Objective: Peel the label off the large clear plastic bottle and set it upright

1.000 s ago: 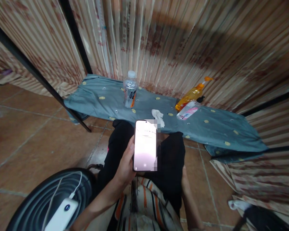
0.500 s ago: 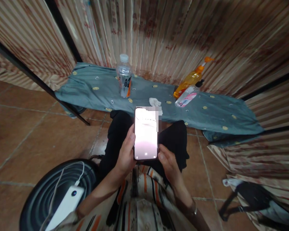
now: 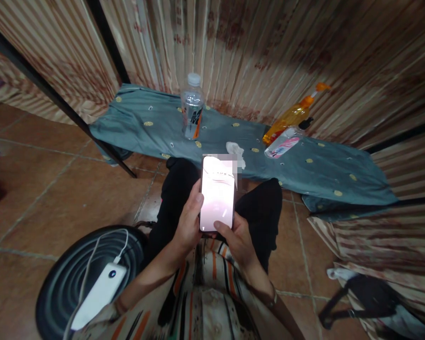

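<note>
A smartphone (image 3: 216,198) with a bright pinkish-white screen is held upright above my lap. My left hand (image 3: 190,217) is closed around its left edge, the thumb along the side. At the lower right, my right hand (image 3: 240,238) grips the phone too, its thumb lying over the bottom of the screen. Behind the phone, a crumpled white tissue (image 3: 235,153) lies on the teal patterned cloth (image 3: 156,134). What the fingers do beneath the phone is hidden.
A clear bottle (image 3: 193,108) stands on the cloth. An orange pump bottle (image 3: 289,118) and a clear pink-labelled bottle (image 3: 285,141) are at the right. Left of me, a white power bank (image 3: 101,295) with a cable rests on a black round stool (image 3: 53,293). A dark bag (image 3: 370,293) lies right.
My right thumb has moved from the phone's right edge onto the lower screen. The whole view has shifted slightly, so the bench and bottles appear further right.
</note>
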